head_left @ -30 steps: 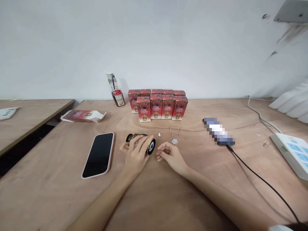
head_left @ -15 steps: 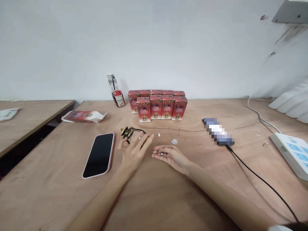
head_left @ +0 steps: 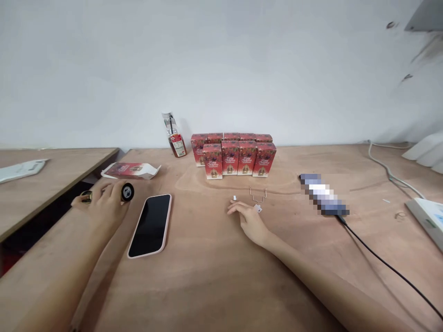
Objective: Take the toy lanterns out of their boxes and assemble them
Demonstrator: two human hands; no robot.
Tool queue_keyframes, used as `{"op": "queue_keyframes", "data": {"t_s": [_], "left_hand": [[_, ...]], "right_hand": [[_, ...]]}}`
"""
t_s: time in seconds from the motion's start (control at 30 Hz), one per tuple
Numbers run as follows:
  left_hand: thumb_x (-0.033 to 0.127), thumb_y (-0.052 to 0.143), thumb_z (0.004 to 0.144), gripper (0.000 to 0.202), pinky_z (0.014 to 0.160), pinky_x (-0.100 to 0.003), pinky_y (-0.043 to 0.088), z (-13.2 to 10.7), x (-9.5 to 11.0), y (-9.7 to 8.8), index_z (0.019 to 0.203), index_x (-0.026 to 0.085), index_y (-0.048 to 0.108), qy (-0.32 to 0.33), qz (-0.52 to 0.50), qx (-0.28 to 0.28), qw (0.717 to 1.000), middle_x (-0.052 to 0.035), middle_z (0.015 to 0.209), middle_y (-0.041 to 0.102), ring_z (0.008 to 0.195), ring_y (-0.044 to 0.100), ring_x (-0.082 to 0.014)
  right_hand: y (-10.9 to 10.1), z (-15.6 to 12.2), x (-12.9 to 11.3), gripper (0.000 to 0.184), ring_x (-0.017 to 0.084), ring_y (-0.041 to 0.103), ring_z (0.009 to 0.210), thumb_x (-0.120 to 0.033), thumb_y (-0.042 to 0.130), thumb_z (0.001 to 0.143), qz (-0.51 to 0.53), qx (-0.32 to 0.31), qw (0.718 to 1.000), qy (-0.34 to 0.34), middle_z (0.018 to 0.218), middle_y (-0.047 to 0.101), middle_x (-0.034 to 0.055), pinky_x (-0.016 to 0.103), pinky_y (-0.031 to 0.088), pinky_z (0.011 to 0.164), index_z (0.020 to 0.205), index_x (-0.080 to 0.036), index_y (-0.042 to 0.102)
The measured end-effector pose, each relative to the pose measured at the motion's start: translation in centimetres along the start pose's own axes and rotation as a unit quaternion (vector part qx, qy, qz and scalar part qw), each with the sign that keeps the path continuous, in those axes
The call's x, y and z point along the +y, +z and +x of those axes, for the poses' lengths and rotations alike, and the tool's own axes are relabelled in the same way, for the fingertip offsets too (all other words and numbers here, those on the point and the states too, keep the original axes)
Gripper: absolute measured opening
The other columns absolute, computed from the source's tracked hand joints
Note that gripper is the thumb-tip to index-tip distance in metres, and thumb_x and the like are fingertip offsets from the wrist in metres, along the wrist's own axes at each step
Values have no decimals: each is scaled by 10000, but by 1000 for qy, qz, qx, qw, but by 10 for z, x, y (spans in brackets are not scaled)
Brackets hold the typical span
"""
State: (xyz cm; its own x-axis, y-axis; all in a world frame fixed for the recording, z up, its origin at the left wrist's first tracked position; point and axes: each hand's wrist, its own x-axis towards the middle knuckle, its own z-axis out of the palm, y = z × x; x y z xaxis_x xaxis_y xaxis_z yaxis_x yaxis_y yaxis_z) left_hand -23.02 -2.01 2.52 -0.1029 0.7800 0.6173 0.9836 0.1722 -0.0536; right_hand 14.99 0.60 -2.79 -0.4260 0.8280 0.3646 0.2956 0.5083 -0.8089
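My left hand (head_left: 105,205) is closed around a small black-and-gold lantern (head_left: 128,192) at the left of the table. The lantern's round black base faces me past the fingertips, and a gold part shows on the other side; the fingers cover the middle. My right hand (head_left: 252,225) rests low over the table with its fingers curled together, and whatever they hold is hidden. Just beyond its fingertips lies a tiny white piece (head_left: 234,198). A bent wire handle (head_left: 258,198) and a small white cut-out piece (head_left: 258,209) lie beside that hand.
Red printed boxes (head_left: 230,159) stand in two rows near the wall. An opened red box (head_left: 131,170) lies at the left, with a bottle (head_left: 177,144) behind. A pink-cased phone (head_left: 151,226) lies between my arms. Rightward are a cabled phone (head_left: 321,193) and a power strip (head_left: 427,216).
My left hand has moved left past the pink-cased phone, carrying the lantern. The right hand has turned palm down, and the small metal piece in its fingers no longer shows. The view has shifted slightly left.
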Motion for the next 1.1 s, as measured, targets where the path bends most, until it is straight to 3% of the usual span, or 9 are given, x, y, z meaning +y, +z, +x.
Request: {"op": "queue_keyframes", "data": {"t_s": [0.1, 0.2, 0.3, 0.37, 0.5, 0.63, 0.8, 0.93, 1.1], "left_hand": [[332, 396, 868, 380, 917, -522, 216, 2, -2, -2, 1202, 163, 461, 4, 76, -35, 996, -150, 1114, 631, 1100, 492, -301], [338, 397, 872, 374, 902, -508, 227, 7, 2, -4, 1182, 138, 460, 0, 80, -50, 996, -161, 1106, 635, 1085, 506, -285], [356, 364, 899, 361, 908, -492, 247, 9, 11, -6, 1206, 182, 443, 5, 81, 10, 997, -104, 1079, 654, 1070, 511, -257], [334, 385, 896, 332, 922, -464, 277, 7, 24, -10, 1198, 216, 459, 52, 68, 53, 995, -69, 1069, 661, 1070, 514, -248], [181, 432, 842, 306, 933, -431, 312, -2, 74, -17, 1115, 199, 569, 206, 8, 64, 976, -104, 1056, 667, 1080, 540, -273], [47, 357, 863, 406, 922, -393, 301, -10, 143, -16, 1126, 244, 595, 324, -42, 74, 942, -75, 1035, 687, 1049, 585, -194], [19, 364, 842, 413, 902, -323, 358, -7, 209, -5, 1158, 145, 597, 433, 47, 58, 898, -112, 1094, 654, 1103, 545, -173], [17, 394, 806, 436, 918, -327, 384, 0, 236, 4, 1161, 157, 606, 459, 76, 38, 884, -107, 1117, 641, 1124, 530, -186], [32, 459, 742, 509, 1020, -352, 338, 8, 244, -1, 1165, 280, 596, 512, 28, 30, 858, -24, 1183, 623, 1201, 480, -164]], "right_hand": [[1, -4, 1, 586, 171, 460, 1247, 145, 258, 589, -85, -48, 995, -37, 1091, 604, 80, 360, 415, 1011, 945, -159, 611], [1, -6, -4, 631, 186, 393, 1299, 158, 259, 593, -150, -76, 985, -40, 1165, 559, 107, 364, 419, 1015, 1039, -153, 580], [1, -6, -8, 597, 201, 402, 1293, 152, 270, 647, -191, -87, 977, -46, 1166, 553, 118, 375, 444, 997, 1073, -151, 559], [1, -6, -10, 537, 215, 417, 1282, 129, 285, 706, -210, -86, 972, -55, 1160, 555, 126, 389, 459, 984, 1082, -148, 550], [2, -7, -12, 366, 239, 448, 1252, 20, 337, 834, -233, -75, 966, -85, 1131, 561, 132, 419, 470, 974, 1081, -151, 547], [4, -8, -16, 265, 260, 492, 1171, -58, 374, 883, -285, -64, 950, -105, 1075, 571, 125, 429, 470, 950, 1056, -143, 555], [5, -8, -20, 201, 251, 545, 939, -87, 435, 874, -353, -65, 928, -97, 1005, 584, 115, 404, 495, 821, 1014, -134, 572], [6, -8, -20, 186, 255, 535, 909, -80, 478, 842, -378, -57, 920, -89, 998, 583, 122, 390, 486, 791, 990, -126, 581], [6, -9, -19, 194, 260, 540, 895, -82, 473, 833, -380, -45, 919, -94, 980, 589, 133, 391, 477, 778, 982, -130, 587]]}}
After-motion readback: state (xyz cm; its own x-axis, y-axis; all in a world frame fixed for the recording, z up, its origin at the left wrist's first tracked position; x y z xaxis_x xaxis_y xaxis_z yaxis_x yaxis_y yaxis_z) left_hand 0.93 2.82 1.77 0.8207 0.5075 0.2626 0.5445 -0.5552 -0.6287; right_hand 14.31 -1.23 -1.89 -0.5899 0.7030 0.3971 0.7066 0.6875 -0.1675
